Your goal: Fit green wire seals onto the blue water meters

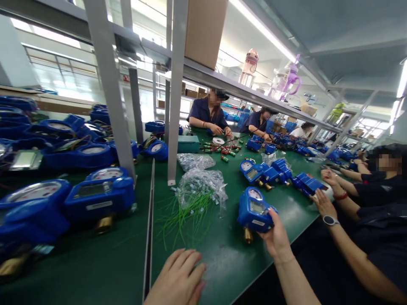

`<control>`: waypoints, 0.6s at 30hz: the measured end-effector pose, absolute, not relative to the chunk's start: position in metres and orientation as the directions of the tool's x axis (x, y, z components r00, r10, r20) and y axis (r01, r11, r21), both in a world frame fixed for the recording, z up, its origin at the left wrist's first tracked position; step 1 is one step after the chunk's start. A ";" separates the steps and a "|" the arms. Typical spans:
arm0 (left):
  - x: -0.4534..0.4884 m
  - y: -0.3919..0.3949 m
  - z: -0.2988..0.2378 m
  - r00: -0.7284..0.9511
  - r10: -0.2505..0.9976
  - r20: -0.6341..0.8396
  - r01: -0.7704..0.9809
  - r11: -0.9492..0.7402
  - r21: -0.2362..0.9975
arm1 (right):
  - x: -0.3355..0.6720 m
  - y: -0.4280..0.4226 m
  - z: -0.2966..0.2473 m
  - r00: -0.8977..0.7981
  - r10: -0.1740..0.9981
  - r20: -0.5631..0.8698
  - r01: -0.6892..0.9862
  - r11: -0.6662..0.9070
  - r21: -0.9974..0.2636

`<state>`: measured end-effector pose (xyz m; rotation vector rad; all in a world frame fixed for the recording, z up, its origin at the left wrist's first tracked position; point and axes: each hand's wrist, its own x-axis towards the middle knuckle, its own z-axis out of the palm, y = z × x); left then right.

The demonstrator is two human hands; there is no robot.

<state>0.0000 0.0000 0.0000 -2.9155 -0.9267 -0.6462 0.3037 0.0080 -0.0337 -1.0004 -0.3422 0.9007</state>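
My right hand (276, 237) grips a blue water meter (253, 209) with a brass fitting underneath, holding it on the green bench (222, 258) by its near right side. My left hand (178, 277) lies flat on the bench at the bottom of the view, fingers stretched out and holding nothing. Just beyond my left hand lies a clear plastic bag (200, 188) with thin green wires (184, 214) spilling out of it toward me.
Several blue meters (98, 197) crowd the bench left of a grey post (174, 93). More meters (269, 171) line the right side. A co-worker's arms with a wristwatch (329, 220) reach in beside me. Other people sit further along and opposite.
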 end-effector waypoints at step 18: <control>0.082 0.138 0.005 0.440 0.853 0.281 0.885 -0.465 0.027 | 0.242 -0.050 -0.047 0.561 0.828 -0.010 -0.448 0.293 -0.845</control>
